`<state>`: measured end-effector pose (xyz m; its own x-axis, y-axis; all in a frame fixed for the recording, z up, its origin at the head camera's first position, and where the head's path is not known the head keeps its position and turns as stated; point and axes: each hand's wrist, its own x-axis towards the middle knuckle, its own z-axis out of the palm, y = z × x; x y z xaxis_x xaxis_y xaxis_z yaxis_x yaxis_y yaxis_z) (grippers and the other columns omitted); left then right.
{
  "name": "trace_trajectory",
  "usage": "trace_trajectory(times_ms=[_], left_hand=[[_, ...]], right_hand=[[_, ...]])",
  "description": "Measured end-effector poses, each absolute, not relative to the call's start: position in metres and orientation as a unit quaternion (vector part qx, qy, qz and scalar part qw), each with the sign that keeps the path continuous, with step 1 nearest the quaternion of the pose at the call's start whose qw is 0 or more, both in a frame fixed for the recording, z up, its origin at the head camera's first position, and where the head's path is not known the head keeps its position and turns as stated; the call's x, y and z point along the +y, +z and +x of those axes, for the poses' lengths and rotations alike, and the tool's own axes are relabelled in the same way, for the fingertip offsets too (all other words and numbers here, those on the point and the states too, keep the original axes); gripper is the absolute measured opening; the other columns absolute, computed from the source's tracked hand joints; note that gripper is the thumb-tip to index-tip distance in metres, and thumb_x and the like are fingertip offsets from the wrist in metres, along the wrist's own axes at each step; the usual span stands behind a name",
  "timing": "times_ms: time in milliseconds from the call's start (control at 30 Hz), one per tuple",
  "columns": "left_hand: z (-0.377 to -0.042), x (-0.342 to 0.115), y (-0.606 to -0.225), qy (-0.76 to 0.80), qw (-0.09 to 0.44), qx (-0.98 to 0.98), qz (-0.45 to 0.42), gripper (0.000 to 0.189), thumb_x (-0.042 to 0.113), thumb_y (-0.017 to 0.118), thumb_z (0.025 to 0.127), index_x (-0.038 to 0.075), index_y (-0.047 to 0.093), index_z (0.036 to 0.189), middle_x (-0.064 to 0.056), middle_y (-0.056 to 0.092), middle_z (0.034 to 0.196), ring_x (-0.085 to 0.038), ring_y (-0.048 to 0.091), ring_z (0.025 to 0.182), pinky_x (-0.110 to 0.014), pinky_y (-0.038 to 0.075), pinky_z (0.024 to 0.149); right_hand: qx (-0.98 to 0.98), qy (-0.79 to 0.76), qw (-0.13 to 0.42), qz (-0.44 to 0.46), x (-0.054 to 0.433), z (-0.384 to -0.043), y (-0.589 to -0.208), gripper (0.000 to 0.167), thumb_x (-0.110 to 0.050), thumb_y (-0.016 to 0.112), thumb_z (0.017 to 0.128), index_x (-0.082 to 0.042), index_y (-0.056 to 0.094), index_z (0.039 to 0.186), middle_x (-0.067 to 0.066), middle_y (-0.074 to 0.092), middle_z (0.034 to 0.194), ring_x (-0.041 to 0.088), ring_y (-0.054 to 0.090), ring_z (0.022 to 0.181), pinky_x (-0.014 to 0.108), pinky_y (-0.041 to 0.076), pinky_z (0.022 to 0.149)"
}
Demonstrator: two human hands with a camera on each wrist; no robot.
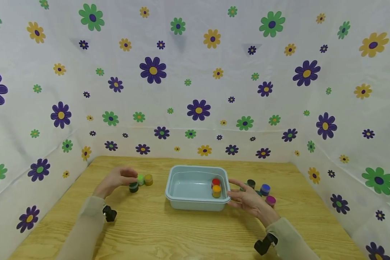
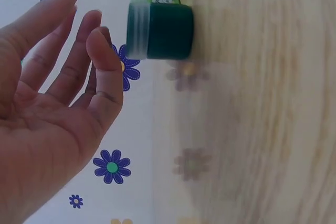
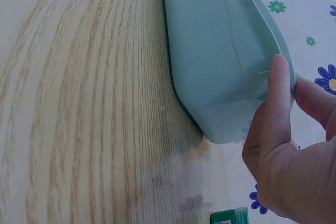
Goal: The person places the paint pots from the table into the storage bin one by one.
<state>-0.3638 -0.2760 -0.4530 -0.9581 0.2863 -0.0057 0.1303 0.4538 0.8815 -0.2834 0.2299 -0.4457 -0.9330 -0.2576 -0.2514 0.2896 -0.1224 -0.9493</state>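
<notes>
My left hand (image 1: 118, 178) is over a dark green paint jar (image 1: 134, 187) with its fingers loosely bent. In the left wrist view a gap shows between the fingers and that jar (image 2: 168, 31). Right beside it stand a light green jar (image 1: 141, 180) and an ochre jar (image 1: 148, 180). My right hand (image 1: 247, 198) holds the right edge of a pale blue plastic tub (image 1: 195, 205). Its fingers (image 3: 278, 93) lie against the tub's wall and rim in the right wrist view. Inside the tub are a red jar (image 1: 215, 183) and an orange-yellow jar (image 1: 216, 191).
Right of the tub, beyond my right hand, stand a black-looking jar (image 1: 251, 183), a blue jar (image 1: 265, 189) and a magenta jar (image 1: 271, 200). Green jars there are partly hidden by the hand. Flowered sheets (image 1: 198, 90) border the wooden table (image 1: 169, 234) at the back and sides.
</notes>
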Motion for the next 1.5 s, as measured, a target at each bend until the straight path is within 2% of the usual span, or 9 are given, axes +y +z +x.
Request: trace_trajectory(times_ms=[367, 667, 1000, 1233, 1500], left_hand=[[-0.365, -0.284, -0.461, 0.494, 0.097, 0.856, 0.114, 0.046, 0.018, 0.077, 0.085, -0.002, 0.061, 0.123, -0.018, 0.063, 0.120, -0.021, 0.062, 0.101, -0.035, 0.057, 0.086], [-0.366, -0.286, -0.465, 0.507, 0.143, 0.844, 0.102, 0.051, 0.011, 0.076, 0.085, -0.006, 0.054, 0.128, -0.023, 0.056, 0.127, -0.021, 0.063, 0.096, -0.039, 0.058, 0.082], [-0.369, -0.286, -0.467, 0.506, 0.157, 0.843, 0.094, 0.049, 0.007, 0.076, 0.083, -0.005, 0.054, 0.125, -0.026, 0.055, 0.128, -0.021, 0.062, 0.097, -0.035, 0.058, 0.080], [-0.368, -0.284, -0.468, 0.495, 0.159, 0.851, 0.077, 0.049, 0.007, 0.078, 0.081, -0.001, 0.055, 0.123, -0.022, 0.057, 0.124, -0.021, 0.058, 0.093, -0.033, 0.053, 0.072], [-0.367, -0.283, -0.467, 0.500, 0.165, 0.846, 0.086, 0.049, 0.007, 0.078, 0.081, -0.002, 0.054, 0.123, -0.023, 0.056, 0.126, -0.021, 0.058, 0.096, -0.033, 0.054, 0.075]], right_hand=[[0.636, -0.749, 0.186, 0.009, 0.230, -0.282, -0.444, 0.072, -0.005, 0.063, 0.095, -0.011, 0.023, 0.155, 0.028, 0.043, 0.144, 0.023, 0.067, 0.105, 0.030, 0.060, 0.080], [0.640, -0.746, 0.185, 0.010, 0.229, -0.282, -0.445, 0.071, -0.006, 0.062, 0.095, -0.011, 0.024, 0.154, 0.028, 0.041, 0.145, 0.022, 0.067, 0.105, 0.029, 0.060, 0.081], [0.639, -0.747, 0.184, 0.010, 0.229, -0.282, -0.444, 0.072, -0.006, 0.063, 0.095, -0.011, 0.024, 0.155, 0.028, 0.041, 0.144, 0.024, 0.066, 0.106, 0.029, 0.060, 0.080], [0.646, -0.741, 0.183, 0.012, 0.229, -0.282, -0.445, 0.073, -0.007, 0.064, 0.095, -0.011, 0.024, 0.155, 0.029, 0.040, 0.146, 0.024, 0.065, 0.108, 0.030, 0.060, 0.082], [0.645, -0.742, 0.178, 0.018, 0.229, -0.282, -0.443, 0.072, -0.007, 0.064, 0.094, -0.012, 0.025, 0.155, 0.028, 0.041, 0.145, 0.025, 0.065, 0.109, 0.029, 0.060, 0.080]])
